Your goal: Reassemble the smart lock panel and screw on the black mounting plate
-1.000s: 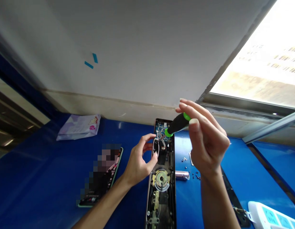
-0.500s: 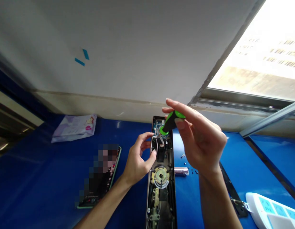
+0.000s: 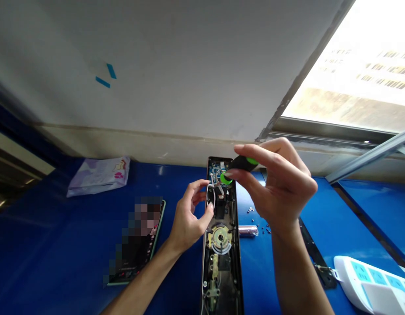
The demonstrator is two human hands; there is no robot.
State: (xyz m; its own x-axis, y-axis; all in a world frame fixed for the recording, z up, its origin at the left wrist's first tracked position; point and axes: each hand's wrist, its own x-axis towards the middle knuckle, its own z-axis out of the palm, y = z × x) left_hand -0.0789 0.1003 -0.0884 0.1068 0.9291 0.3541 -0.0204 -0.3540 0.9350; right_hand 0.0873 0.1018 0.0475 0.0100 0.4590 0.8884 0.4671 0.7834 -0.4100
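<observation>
Right hand is closed on the screwdriver, thumb forward by the green collar, index finger along the handle. Left hand curves in a wide C at the left edge of the housing, tips beside the white wires; whether it pinches anything we cannot tell. The housing lies lengthwise on the counter, open side up, board at its far end. The driver slants over the wires near the board; its tip is too small for us to place. For good work here, we would stand the shaft more upright before turning, press lightly, keep the wires out from under the tip and let the left hand brace the housing. Loose screws lie to its right, worth keeping clear of our forearm. Against the frame half a second ago: thumb has slid from the handle's rear toward the collar, fingers curl more, the handle lies flatter. Left hand holds much the same place.
</observation>
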